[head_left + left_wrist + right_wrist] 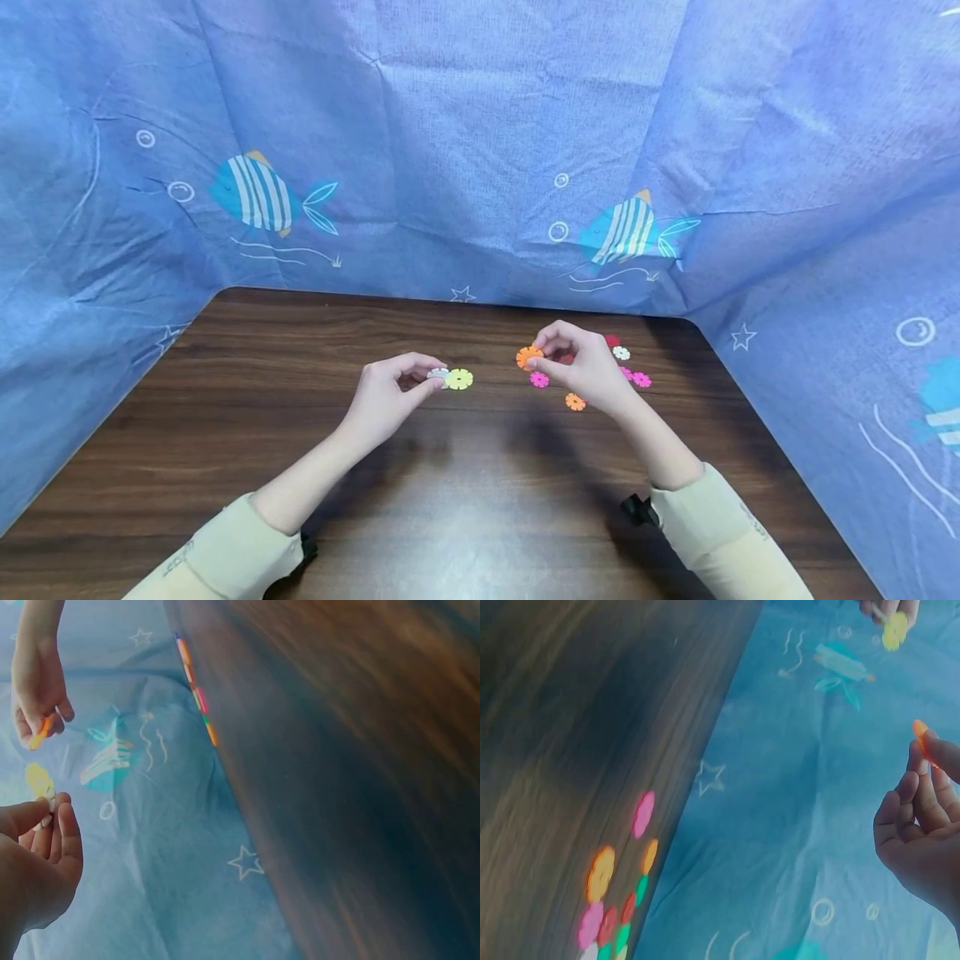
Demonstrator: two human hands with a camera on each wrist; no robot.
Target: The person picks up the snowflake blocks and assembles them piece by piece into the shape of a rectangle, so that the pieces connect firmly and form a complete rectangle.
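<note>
In the head view my left hand (384, 398) pinches a white notched building disc (437, 377) between thumb and fingers. A yellow notched disc (461, 379) adjoins the white one and points toward the other hand; the left wrist view shows this yellow disc (37, 778) edge-joined to the white piece, though blur hides the slots. Over to the right, my right hand (592, 371) holds an orange disc (528, 357) by its edge with thumb and fingertips. Both hands are raised above the table, a gap separating the orange disc from the yellow.
Loose discs lie on the dark wooden table (300, 467) beneath and behind the right hand, among them a pink disc (539, 380), an orange loose disc (575, 402) and a white loose disc (621, 353). A blue fish-print cloth (480, 150) hangs around the table's back and sides.
</note>
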